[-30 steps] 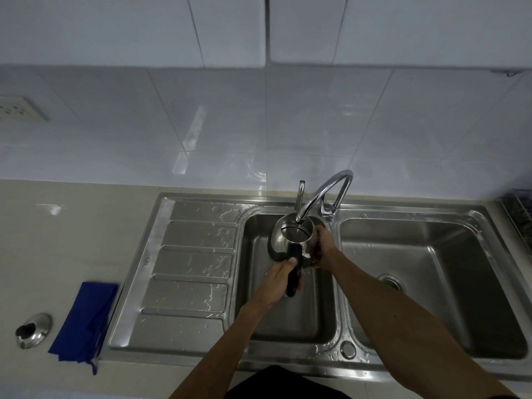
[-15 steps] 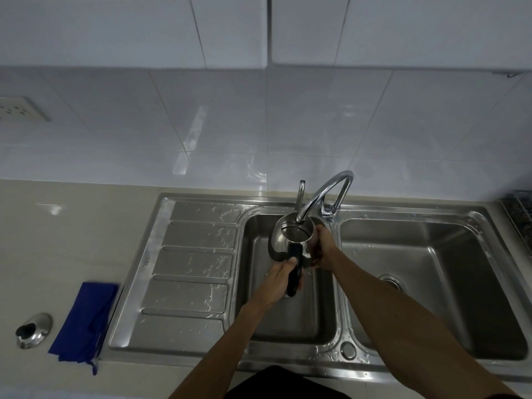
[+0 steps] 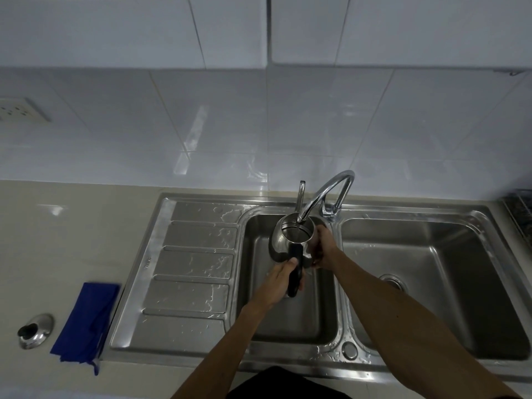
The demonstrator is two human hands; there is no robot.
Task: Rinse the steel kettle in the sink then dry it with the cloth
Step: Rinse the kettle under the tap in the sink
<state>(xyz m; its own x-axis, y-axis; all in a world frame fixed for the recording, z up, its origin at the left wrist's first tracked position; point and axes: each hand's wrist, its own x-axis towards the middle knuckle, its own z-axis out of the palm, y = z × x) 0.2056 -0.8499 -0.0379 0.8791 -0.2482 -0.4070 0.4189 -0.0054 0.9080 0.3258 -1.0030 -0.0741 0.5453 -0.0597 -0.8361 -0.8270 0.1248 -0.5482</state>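
The steel kettle (image 3: 280, 240) is held upright over the left sink basin (image 3: 259, 312), its open mouth right under the curved tap spout (image 3: 325, 191). A thin stream of water seems to run into it. My left hand (image 3: 280, 279) grips the kettle's black handle. My right hand (image 3: 324, 247) is wrapped around the kettle's right side. The folded blue cloth (image 3: 86, 321) lies on the counter left of the drainboard. The kettle's steel lid (image 3: 36, 331) with a black knob rests beside the cloth.
The wet ribbed drainboard (image 3: 195, 263) lies left of the basin. The right basin (image 3: 431, 283) has a drain strainer. A dish rack edge (image 3: 518, 211) shows at far right. A wall socket (image 3: 20, 110) sits on the tiles at left.
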